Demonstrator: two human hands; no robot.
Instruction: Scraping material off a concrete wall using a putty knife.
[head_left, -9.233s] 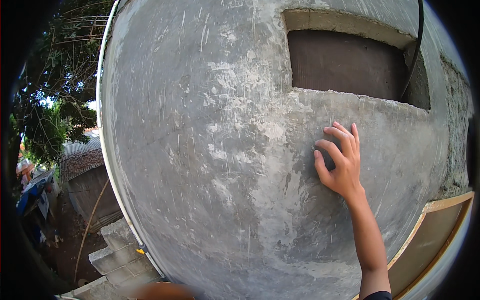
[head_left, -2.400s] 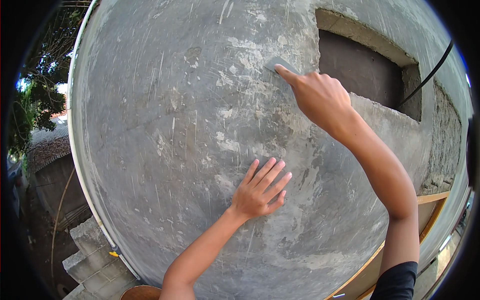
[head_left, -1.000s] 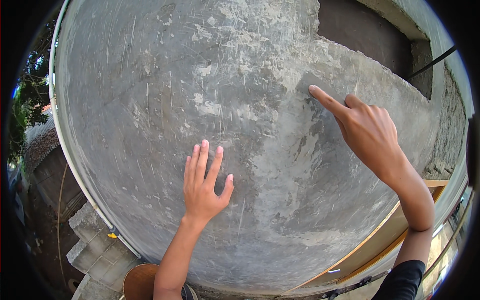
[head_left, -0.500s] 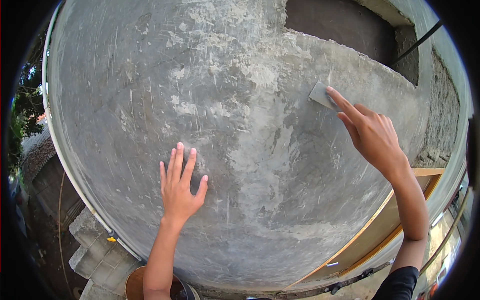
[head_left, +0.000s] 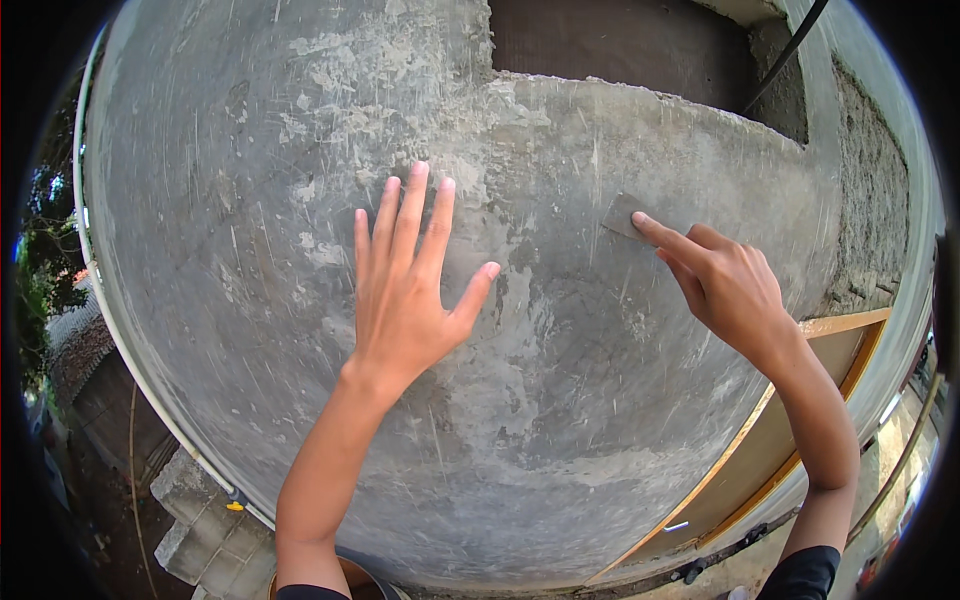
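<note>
Right hand (head_left: 735, 285) pinches a thin flat blade (head_left: 620, 216) at the grey wall (head_left: 640, 420), left hand (head_left: 405, 310) spread wide; scraping seems in hand, next stroke wanting steady pressure.

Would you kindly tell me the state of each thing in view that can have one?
Left hand: empty, open, fingers spread; contact with the wall unclear.
Right hand: closed on the scraper, index finger extended along it.
Scraper: held flat against the wall or nearly so.
Wall: scratched, grey, with pale uneven patches.
Wall recess: dark at the back, lower edge ragged.
Black cable: slanting across the recess's right end.
</note>
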